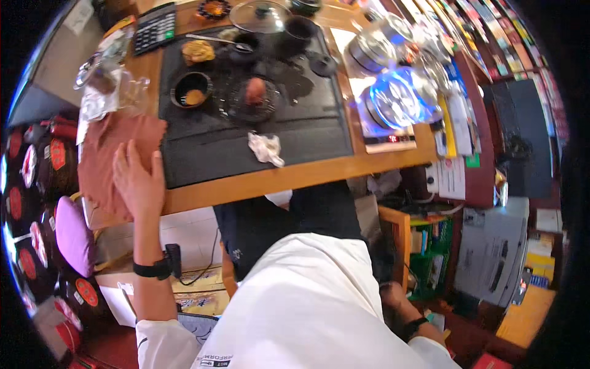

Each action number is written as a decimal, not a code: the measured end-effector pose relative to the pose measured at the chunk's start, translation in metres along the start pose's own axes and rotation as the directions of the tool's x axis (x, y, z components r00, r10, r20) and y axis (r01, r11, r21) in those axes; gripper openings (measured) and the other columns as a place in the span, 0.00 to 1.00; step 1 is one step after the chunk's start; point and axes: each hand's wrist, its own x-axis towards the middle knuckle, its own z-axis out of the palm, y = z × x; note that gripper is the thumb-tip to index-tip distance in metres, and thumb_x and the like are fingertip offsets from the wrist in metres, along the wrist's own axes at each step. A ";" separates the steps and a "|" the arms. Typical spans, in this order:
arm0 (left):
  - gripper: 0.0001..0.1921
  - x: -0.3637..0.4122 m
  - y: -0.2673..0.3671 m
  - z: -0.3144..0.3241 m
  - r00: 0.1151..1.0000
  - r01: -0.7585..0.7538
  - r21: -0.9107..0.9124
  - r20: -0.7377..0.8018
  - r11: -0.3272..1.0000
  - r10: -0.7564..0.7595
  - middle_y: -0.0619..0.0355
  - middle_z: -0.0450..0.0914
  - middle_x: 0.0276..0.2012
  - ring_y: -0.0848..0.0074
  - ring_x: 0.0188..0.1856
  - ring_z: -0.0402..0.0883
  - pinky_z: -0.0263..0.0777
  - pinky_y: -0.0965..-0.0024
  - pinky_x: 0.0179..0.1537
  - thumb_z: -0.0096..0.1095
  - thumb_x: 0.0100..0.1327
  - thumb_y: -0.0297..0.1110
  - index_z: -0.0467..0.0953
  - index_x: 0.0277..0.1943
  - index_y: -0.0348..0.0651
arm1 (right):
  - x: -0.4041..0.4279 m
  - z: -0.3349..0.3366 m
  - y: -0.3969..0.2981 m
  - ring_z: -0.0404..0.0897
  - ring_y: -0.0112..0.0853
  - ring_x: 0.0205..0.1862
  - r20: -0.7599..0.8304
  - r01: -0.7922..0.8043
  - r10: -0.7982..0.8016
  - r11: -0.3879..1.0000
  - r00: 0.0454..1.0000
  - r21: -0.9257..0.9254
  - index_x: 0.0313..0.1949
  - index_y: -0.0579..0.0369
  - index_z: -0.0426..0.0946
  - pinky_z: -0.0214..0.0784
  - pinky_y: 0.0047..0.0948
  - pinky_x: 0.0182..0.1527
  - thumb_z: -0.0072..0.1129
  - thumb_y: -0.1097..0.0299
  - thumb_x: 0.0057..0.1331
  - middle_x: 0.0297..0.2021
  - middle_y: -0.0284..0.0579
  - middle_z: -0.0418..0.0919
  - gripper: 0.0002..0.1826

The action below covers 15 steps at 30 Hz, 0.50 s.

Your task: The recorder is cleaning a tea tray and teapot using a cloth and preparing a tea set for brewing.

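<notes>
My left hand [138, 180] lies flat with its fingers apart on a reddish-brown cloth [99, 143] at the table's left end. My right hand [392, 295] hangs low beside my right leg, dark and partly hidden; whether it holds anything is unclear. Right of the cloth lies a black tea tray [313, 138]. It bears a crumpled white tissue [266, 148], a dark round cup [192, 90], a glass dish [244, 104] with a reddish lump [255, 91], a crumpled yellowish-brown cloth [198, 50], and a spoon [219, 42] across a black cup [243, 48].
A lit glass kettle [396, 99] stands on a heating base [391, 144] at the right, with a metal pot [372, 51] behind. A calculator [155, 28] sits back left. The wooden table edge [258, 183] crosses before me. A purple cushion [73, 236] is at left.
</notes>
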 end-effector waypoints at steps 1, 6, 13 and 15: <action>0.31 0.002 -0.004 0.001 1.000 -0.004 0.028 -0.022 1.000 0.005 0.41 0.67 0.68 0.51 0.72 0.64 0.57 0.51 0.71 0.59 0.71 0.49 0.68 0.69 0.37 | 0.001 -0.004 -0.010 0.83 0.57 0.38 -0.038 0.023 -0.026 0.998 0.999 -0.067 0.31 0.61 0.83 0.75 0.52 0.39 0.53 0.69 0.63 0.33 0.62 0.83 0.11; 0.31 0.000 -0.018 0.012 1.000 -0.028 0.047 0.003 0.998 0.028 0.42 0.67 0.70 0.51 0.71 0.64 0.59 0.51 0.70 0.57 0.72 0.50 0.67 0.70 0.39 | -0.017 -0.064 -0.128 0.80 0.58 0.46 0.070 -0.021 0.053 0.919 0.996 -0.393 0.40 0.57 0.82 0.74 0.53 0.51 0.54 0.68 0.63 0.41 0.60 0.82 0.10; 0.31 0.001 -0.020 0.017 0.999 -0.034 0.042 0.008 0.999 0.034 0.44 0.64 0.72 0.51 0.73 0.62 0.57 0.51 0.72 0.53 0.74 0.52 0.66 0.71 0.42 | -0.003 -0.031 -0.130 0.70 0.45 0.63 -0.055 0.210 -0.209 0.978 0.976 0.012 0.43 0.58 0.84 0.60 0.52 0.66 0.55 0.60 0.62 0.59 0.53 0.74 0.18; 0.31 0.001 -0.020 0.017 0.999 -0.033 0.048 0.010 0.998 0.032 0.44 0.64 0.72 0.51 0.73 0.62 0.56 0.51 0.72 0.53 0.74 0.53 0.66 0.71 0.42 | 0.001 -0.017 -0.111 0.71 0.52 0.60 -0.182 0.533 -0.535 0.844 0.825 -0.064 0.59 0.57 0.73 0.56 0.53 0.70 0.54 0.59 0.66 0.56 0.58 0.75 0.25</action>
